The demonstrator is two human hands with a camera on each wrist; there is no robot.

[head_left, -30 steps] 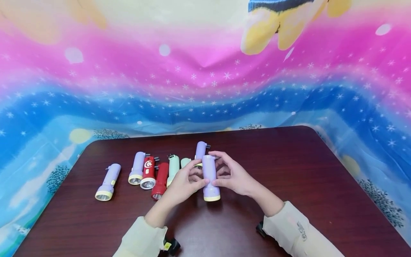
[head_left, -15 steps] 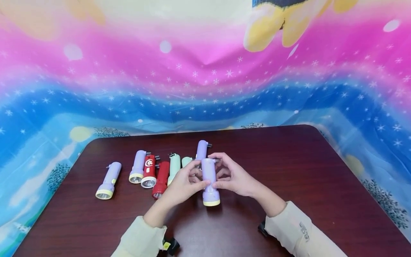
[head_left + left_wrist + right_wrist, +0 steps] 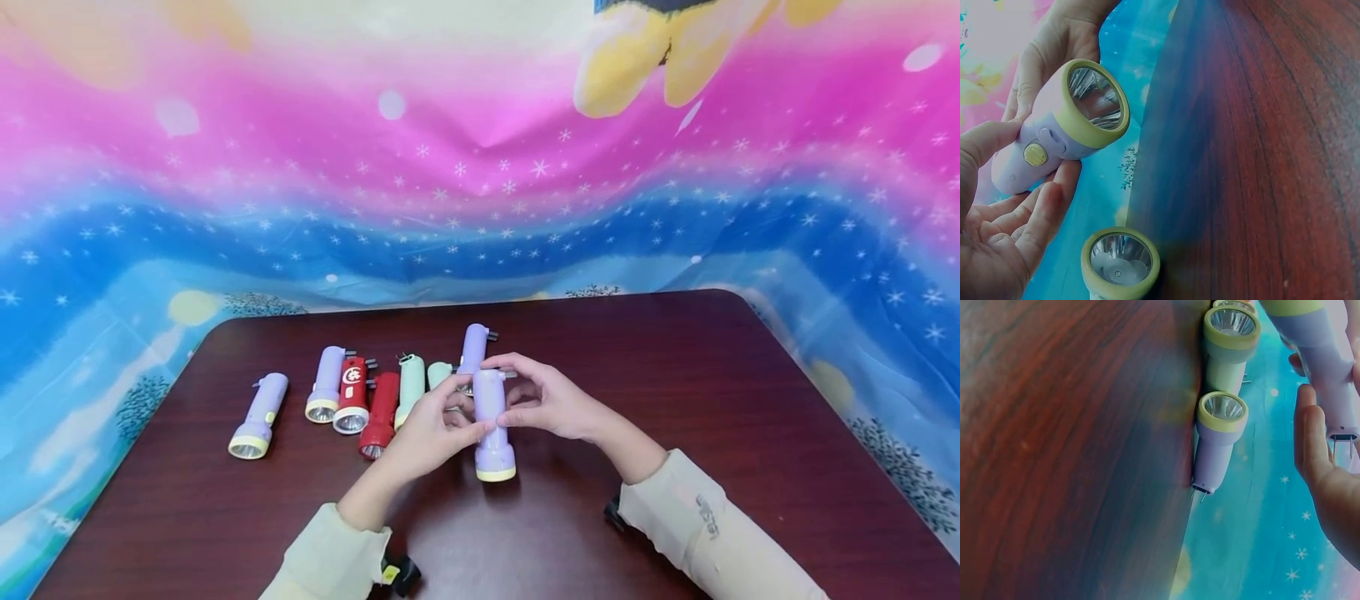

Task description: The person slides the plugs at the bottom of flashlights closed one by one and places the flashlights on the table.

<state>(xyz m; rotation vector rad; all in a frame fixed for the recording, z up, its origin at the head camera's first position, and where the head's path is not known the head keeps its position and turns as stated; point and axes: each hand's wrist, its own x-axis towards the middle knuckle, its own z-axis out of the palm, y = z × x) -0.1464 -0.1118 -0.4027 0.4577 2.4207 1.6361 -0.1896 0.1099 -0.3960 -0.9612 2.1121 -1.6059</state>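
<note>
Holds a lilac flashlight [image 3: 491,408] raised over a dark reddish-brown table [image 3: 675,375], with its yellow rim [image 3: 496,476] toward the wearer and its metal prongs [image 3: 511,374] jutting right at the far end. Grips its left side with the left hand [image 3: 431,427], thumb on the barrel, and pinches its right side with the right hand [image 3: 543,406], thumb on the barrel and forefinger up by the prongs (opened, in both cases, only about as far as the barrel requires). In the left wrist view, shows a yellow button [image 3: 1036,154] on its barrel too. Just behind the lilac flashlight, reveals a second lilac flashlight [image 3: 474,348]. To its left, going outward, includes a pale green flashlight [image 3: 438,374] partly hidden by the left hand, a mint flashlight [image 3: 411,387], a plain red flashlight [image 3: 383,407], a red flashlight with a white emblem [image 3: 352,396] and a third lilac flashlight [image 3: 327,382]; then, farthest left of it and apart from the others, a fourth lilac flashlight [image 3: 261,412]. Well behind it, displays a pink and blue backdrop [image 3: 480,237].
</note>
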